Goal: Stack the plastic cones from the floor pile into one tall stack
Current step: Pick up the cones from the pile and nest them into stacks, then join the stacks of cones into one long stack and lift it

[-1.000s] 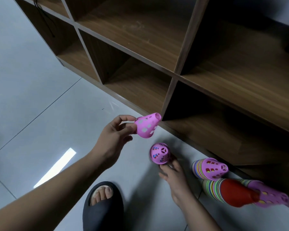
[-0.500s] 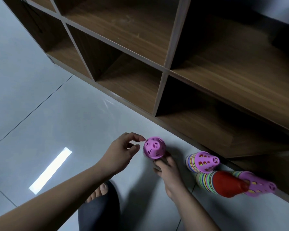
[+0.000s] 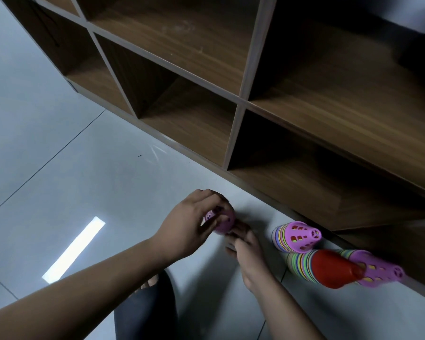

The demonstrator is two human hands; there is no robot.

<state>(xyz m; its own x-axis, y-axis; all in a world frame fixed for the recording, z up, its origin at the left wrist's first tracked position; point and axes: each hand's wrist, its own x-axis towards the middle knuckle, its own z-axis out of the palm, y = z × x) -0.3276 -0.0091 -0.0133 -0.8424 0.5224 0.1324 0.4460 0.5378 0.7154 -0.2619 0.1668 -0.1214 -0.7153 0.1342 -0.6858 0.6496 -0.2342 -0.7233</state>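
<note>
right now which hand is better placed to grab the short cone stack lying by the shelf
Right, probably: both hold the pink cone, but the right hand sits next to the short cone stack; the left hand is farther off.

A pink perforated cone (image 3: 223,223) is being held low at centre frame. At lower right, a short pink-capped stack (image 3: 296,238) and a red-capped stack (image 3: 326,268) are lying on their sides.

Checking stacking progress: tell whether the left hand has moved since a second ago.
Yes. The left hand dropped away from the brown wooden shelf's bottom edge, down-right onto the pink perforated plastic cone held by the right hand.
</note>
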